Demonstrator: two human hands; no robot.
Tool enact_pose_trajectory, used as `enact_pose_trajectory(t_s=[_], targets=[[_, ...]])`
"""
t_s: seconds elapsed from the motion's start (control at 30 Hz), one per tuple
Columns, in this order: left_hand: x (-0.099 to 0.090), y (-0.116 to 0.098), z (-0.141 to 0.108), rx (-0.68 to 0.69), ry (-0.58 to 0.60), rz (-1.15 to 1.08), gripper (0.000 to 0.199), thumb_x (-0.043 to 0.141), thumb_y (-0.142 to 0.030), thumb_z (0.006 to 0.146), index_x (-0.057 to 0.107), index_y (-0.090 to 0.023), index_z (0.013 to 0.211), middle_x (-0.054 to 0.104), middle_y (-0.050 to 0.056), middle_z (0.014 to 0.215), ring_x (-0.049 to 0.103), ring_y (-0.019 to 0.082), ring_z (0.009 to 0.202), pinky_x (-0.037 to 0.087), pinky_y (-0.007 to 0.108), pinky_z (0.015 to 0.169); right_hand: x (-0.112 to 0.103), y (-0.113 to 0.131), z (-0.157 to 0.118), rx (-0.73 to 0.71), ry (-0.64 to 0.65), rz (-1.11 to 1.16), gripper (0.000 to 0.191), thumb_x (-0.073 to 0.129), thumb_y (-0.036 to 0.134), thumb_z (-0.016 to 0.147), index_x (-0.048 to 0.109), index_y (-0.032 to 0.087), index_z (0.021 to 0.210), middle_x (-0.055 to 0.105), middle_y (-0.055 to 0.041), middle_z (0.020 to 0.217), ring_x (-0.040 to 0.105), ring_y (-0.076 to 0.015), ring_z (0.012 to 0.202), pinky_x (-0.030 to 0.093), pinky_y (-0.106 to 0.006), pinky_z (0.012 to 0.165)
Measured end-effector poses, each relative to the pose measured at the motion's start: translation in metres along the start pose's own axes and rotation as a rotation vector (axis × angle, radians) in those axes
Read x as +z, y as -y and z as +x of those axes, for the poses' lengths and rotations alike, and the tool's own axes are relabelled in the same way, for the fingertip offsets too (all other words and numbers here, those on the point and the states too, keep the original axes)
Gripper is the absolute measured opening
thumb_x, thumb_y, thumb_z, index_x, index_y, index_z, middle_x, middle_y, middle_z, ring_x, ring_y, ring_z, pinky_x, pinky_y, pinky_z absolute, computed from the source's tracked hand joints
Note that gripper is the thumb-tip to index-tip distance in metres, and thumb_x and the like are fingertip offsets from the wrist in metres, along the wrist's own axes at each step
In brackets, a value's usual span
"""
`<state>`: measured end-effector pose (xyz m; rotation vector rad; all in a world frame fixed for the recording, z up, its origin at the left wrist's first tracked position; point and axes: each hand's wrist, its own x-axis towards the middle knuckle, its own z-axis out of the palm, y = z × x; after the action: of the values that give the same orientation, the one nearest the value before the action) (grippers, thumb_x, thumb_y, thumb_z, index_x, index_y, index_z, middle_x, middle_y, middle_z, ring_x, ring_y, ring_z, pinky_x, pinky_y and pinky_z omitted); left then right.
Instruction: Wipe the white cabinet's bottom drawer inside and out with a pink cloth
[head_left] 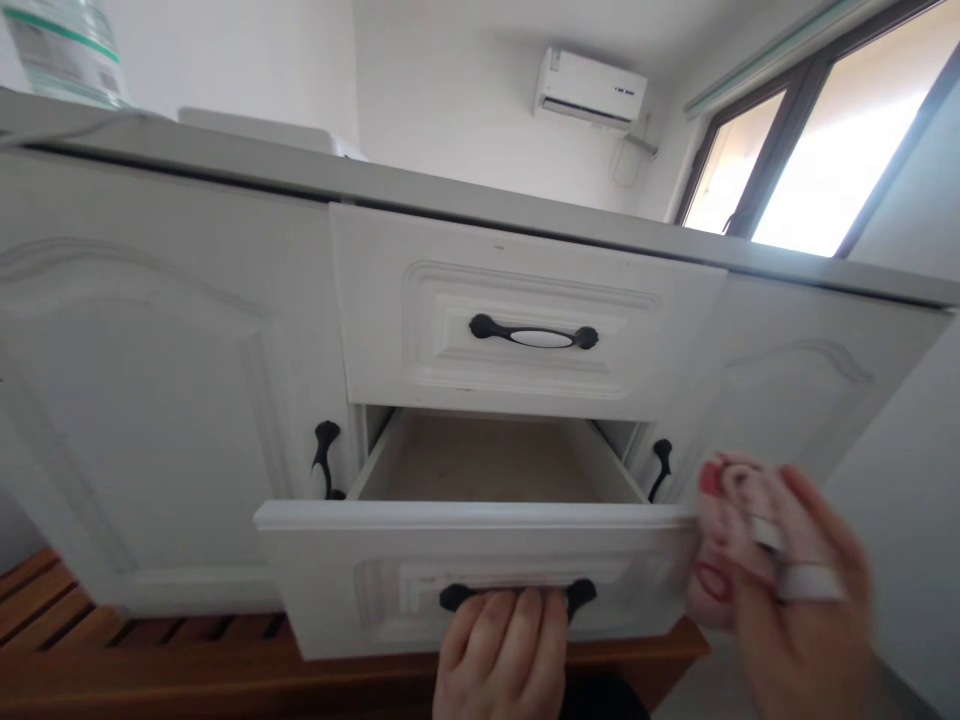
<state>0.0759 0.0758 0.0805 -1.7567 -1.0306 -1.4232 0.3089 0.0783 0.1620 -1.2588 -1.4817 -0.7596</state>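
View from below a white panelled cabinet (150, 400), which fills the middle band of the frame. At lower centre, the lower white drawer (480, 575) stands pulled out, its pale, bare inner floor visible behind the front panel. The left hand (502, 650), at the bottom centre edge, has its fingers curled over the black metal drawer handle (517, 595) and closed upon it; the fingers cover the middle of the handle, leaving only its two dark ends in sight.

At lower right, the right hand (795, 600) is blurred. It is wrapped around a crumpled pink and white patterned cloth (724, 540), which lies against the right end of the drawer front. Pale bands show on two of its fingers.

Directly above the open drawer, the upper white drawer (525, 310) is shut; it bears a black handle with a white oval insert (534, 335). Two black door pulls (326, 460) flank the open drawer, one on each cabinet door.

Upper part of the frame: a white wall-mounted air conditioner (590, 88) at top centre, a dark-framed window (817, 140) at upper right, and a clear plastic bottle with a green-banded label (64, 50) standing on the countertop at upper left. Brown wooden slats (45, 620) occupy the lower left corner.
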Motion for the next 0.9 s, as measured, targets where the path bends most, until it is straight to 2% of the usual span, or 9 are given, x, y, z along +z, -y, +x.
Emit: enact_pose_trajectory(t_s=[0.03,0.13,0.27,0.4,0.57,0.63,0.73,0.83,0.9], targets=[[0.0,0.002,0.0,-0.004,0.006,0.001,0.018,0.059,-0.018,0.09,0.073,-0.021,0.101,0.074,-0.001,0.09,0.059,0.017,0.092,0.037,0.033,0.097,0.018,0.015,-0.003,-0.058,-0.042,0.036,0.06,0.05,0.032,0.096,0.038,0.022,0.153,0.051,-0.0162,0.147,0.043,-0.038,0.14,0.035,-0.06,0.114],[0.004,0.005,0.0,-0.012,-0.008,-0.026,0.022,0.053,-0.019,0.091,0.073,-0.019,0.102,0.074,0.001,0.092,0.06,0.017,0.094,0.037,0.033,0.103,0.057,0.06,-0.007,-0.228,-0.074,0.062,0.063,0.047,0.019,0.094,0.034,0.018,0.155,0.056,-0.017,0.142,0.037,-0.0379,0.144,0.028,-0.063,0.115],[0.017,0.006,-0.001,-0.067,-0.023,-0.055,0.033,0.045,-0.03,0.095,0.071,-0.019,0.112,0.075,0.003,0.098,0.063,0.02,0.099,0.038,0.035,0.106,0.072,0.116,0.009,-0.364,0.128,0.167,0.061,0.041,0.017,0.093,0.037,0.023,0.154,0.057,-0.0075,0.144,0.043,-0.03,0.141,0.025,-0.053,0.117],[0.035,0.006,-0.019,-0.172,-0.142,0.012,0.033,0.045,-0.035,0.098,0.066,-0.029,0.123,0.076,-0.002,0.093,0.064,0.018,0.094,0.038,0.032,0.107,0.083,0.179,0.036,-0.605,0.296,0.28,0.055,0.036,0.02,0.098,0.038,0.018,0.152,0.047,-0.0023,0.154,0.037,-0.0211,0.144,0.025,-0.04,0.119],[0.04,0.022,-0.035,-0.026,0.149,0.146,0.039,0.049,-0.036,0.099,0.056,-0.028,0.137,0.066,0.0,0.13,0.058,0.019,0.117,0.039,0.033,0.106,0.111,0.249,0.053,-0.978,0.397,0.335,0.049,0.03,0.022,0.103,0.036,0.019,0.152,0.037,-0.0023,0.16,0.027,-0.0227,0.149,0.033,-0.04,0.117],[0.04,0.031,-0.03,-0.001,0.214,0.152,0.046,0.054,-0.039,0.097,0.051,-0.028,0.142,0.06,0.001,0.138,0.052,0.021,0.126,0.035,0.036,0.112,0.126,0.261,0.051,-1.141,0.37,0.289,0.048,0.027,0.018,0.103,0.039,0.017,0.149,0.037,-0.0038,0.16,0.026,-0.0224,0.149,0.027,-0.039,0.121],[0.045,0.042,-0.017,-0.011,0.222,0.154,0.054,0.057,-0.043,0.096,0.046,-0.026,0.146,0.057,0.004,0.142,0.046,0.022,0.134,0.026,0.039,0.118,0.15,0.259,0.041,-1.322,0.342,0.191,0.047,0.025,0.013,0.102,0.045,0.011,0.144,0.041,-0.0073,0.157,0.03,-0.019,0.148,0.023,-0.034,0.123],[0.051,0.046,-0.016,-0.052,0.205,0.16,0.058,0.058,-0.041,0.095,0.044,-0.022,0.147,0.055,0.006,0.146,0.041,0.024,0.14,0.029,0.039,0.117,0.172,0.242,0.033,-1.371,0.358,0.191,0.047,0.027,0.014,0.102,0.044,0.013,0.145,0.043,-0.0052,0.157,0.033,-0.0188,0.147,0.028,-0.033,0.122],[0.055,0.044,-0.033,-0.109,0.256,0.134,0.057,0.059,-0.035,0.092,0.047,-0.023,0.146,0.055,0.006,0.146,0.045,0.024,0.137,0.038,0.038,0.112,0.183,0.229,0.033,-1.323,0.378,0.216,0.049,0.029,0.015,0.102,0.038,0.015,0.15,0.039,-0.0027,0.159,0.031,-0.019,0.148,0.029,-0.034,0.122]])
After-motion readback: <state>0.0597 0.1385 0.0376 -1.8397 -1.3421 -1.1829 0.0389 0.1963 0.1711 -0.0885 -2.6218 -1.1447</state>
